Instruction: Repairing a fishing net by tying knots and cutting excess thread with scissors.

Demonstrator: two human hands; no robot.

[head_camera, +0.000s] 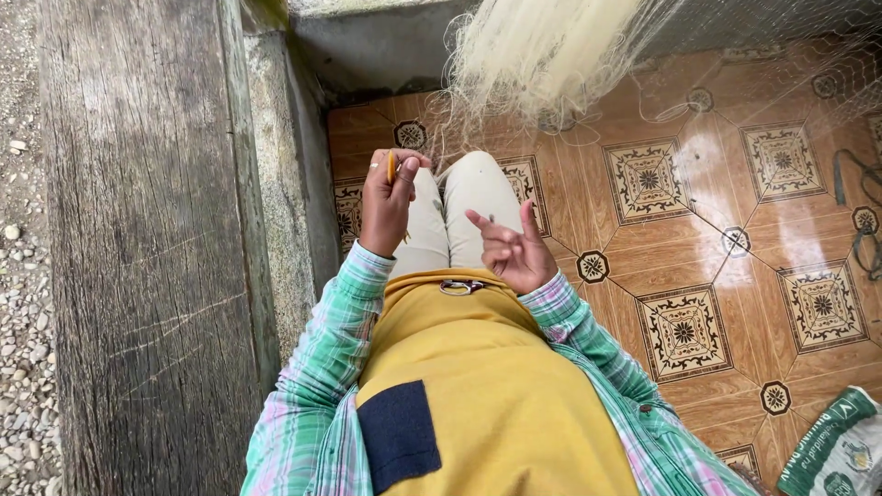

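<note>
The left hand [388,200] is raised in front of the knees with its fingers curled tight around a slim orange netting needle [391,167], whose tip pokes up just above the knuckles; a ring shows on one finger. The right hand [511,246] sits a little lower and to the side, palm turned up and fingers loosely spread, the forefinger and thumb apart, with a very fine strand of line seeming to run across the fingertips (it is too thin to follow with certainty, so whether the hand pinches it I cannot tell). Both hands hover over the person's lap, in pale trousers [459,216], and the two are near each other without touching. Straight ahead of them hangs the pale, bunched fishing net [542,50], a thick cream-coloured gather at the top of the view that fans into loose mesh and stray filaments reaching down toward the left hand and out across the patterned floor tiles [684,239]. The sleeves are a green and pink plaid shirt [326,367] worn open over a yellow top [501,386] with a dark blue patch. To the person's left runs a weathered wooden beam [138,257] beside a concrete ledge [289,184], with gravel beyond. A green and white sack [841,450] lies on the tiles at the lower right corner.
</note>
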